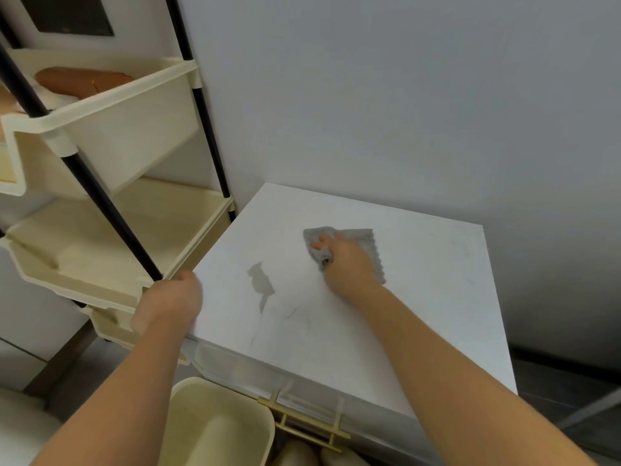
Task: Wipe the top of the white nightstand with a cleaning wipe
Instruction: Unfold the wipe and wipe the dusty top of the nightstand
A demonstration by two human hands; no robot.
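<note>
**Right hand presses grey wipe on the nightstand top, left hand braces at its edge**

The white nightstand (420,314) stands against the grey wall (403,95). The grey wipe (364,242) lies flat on its top, toward the back and about midway across. The right arm reaches forward nearly straight across the top. The right hand (347,262) lies palm down on the wipe, its fingertips (317,245) spread onto the cloth, and a bunched fold is pinched at the thumb side.

The left arm reaches up to the top's left edge. The left hand (171,302) sits there with its back to the camera. Its fingers curl away out of sight just where a black pole (111,210) of the cream shelf rack (100,105) ends, so I cannot tell what it grasps.

A dark grey mark (260,280) shows on the top between the two hands, apart from the wipe. Below the front edge are a gold handle (304,423) and a cream bin (218,422).
</note>
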